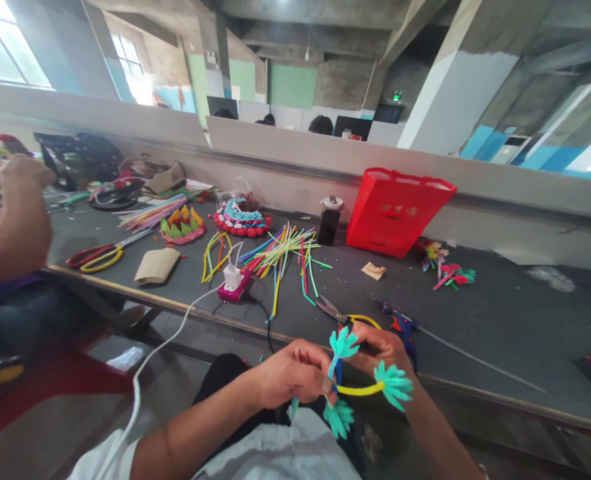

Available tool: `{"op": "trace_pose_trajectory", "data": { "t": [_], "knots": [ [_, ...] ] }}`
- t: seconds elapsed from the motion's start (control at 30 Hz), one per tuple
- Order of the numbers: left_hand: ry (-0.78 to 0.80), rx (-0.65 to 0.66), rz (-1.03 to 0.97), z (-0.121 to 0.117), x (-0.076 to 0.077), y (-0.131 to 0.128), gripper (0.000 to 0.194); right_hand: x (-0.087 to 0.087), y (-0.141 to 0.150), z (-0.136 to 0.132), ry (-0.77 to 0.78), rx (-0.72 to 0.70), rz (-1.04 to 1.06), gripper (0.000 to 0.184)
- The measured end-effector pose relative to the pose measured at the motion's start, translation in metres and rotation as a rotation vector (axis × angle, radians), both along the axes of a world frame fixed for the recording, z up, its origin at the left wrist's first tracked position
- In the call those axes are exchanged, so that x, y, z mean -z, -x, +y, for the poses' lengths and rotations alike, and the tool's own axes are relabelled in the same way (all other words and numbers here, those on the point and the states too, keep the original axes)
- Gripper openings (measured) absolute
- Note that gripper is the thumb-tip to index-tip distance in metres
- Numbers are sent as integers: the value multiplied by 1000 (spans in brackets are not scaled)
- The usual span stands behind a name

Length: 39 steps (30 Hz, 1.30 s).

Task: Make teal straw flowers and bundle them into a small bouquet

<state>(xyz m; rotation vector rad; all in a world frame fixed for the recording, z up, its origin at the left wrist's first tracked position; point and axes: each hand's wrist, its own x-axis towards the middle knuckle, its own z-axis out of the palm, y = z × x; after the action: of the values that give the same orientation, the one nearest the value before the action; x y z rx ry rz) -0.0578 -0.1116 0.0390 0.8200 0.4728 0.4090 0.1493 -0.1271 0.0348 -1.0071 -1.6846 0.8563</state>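
Observation:
My left hand [302, 375] is pinched round the stems of a small flower bunch [359, 391], held above my lap at the table's front edge. Its turquoise fringed heads point up, right and down; one stem is yellow, another blue. My right hand [381, 348] is just to the right, its fingers curled behind the upper flower head. What those fingertips grip is hidden. Beyond them lies a pair of scissors [332, 309] with a yellow handle, blades pointing left. A dark blue glue gun [404, 332] rests on the table right of this hand.
Loose coloured straws [286, 248] lie mid-table behind a pink power strip [235, 287] with white cables. A red bag [398, 212] stands near the partition beside a dark bottle [330, 221]. At left are more scissors [95, 259] and another person's arm [18, 213].

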Motion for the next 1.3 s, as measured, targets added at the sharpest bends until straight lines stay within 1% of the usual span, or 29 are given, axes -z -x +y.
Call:
{"op": "trace_pose_trajectory", "data": {
  "t": [0.07, 0.13, 0.23, 0.37, 0.47, 0.57, 0.7, 0.8, 0.9, 0.97, 1.1, 1.23, 1.3],
  "knots": [
    [22, 10, 16, -1, 2, -1, 8, 0, -2, 5, -115, -13, 23, 18],
    [32, -7, 13, -2, 4, -1, 7, 0, -4, 7, -168, -24, 22, 17],
    [-8, -31, 0, -2, 4, 0, 8, -6, -6, 8, -246, -12, -63, 17],
    [-102, -63, 46, -2, -1, 1, 12, -20, -9, 8, -376, -1, -209, 7],
    [-150, -74, 83, -2, -3, 1, 13, -28, -15, 12, -421, -56, -296, 8],
    [-203, -59, 120, -2, -2, 0, 14, -34, -21, 19, -479, -171, -407, 12],
    [-256, -40, 165, -2, 1, -1, 15, -45, -26, 26, -548, -267, -634, 15],
    [-297, -80, 223, 0, 2, -3, 11, -57, -27, 27, -598, -292, -781, 17],
    [-364, -166, 288, 2, 5, -7, 11, -64, -24, 25, -618, -277, -856, 18],
    [-386, -256, 323, 5, 9, -10, 14, -64, -20, 20, -608, -224, -880, 18],
    [-292, -426, 409, 11, 16, -16, 19, -55, -3, 5, -607, -47, -884, 19],
    [-245, -512, 368, 13, 22, -19, 27, -39, 17, -15, -608, 35, -865, 21],
    [-206, -533, 307, 13, 23, -19, 29, -29, 24, -24, -584, 53, -826, 21]
  ]
}}
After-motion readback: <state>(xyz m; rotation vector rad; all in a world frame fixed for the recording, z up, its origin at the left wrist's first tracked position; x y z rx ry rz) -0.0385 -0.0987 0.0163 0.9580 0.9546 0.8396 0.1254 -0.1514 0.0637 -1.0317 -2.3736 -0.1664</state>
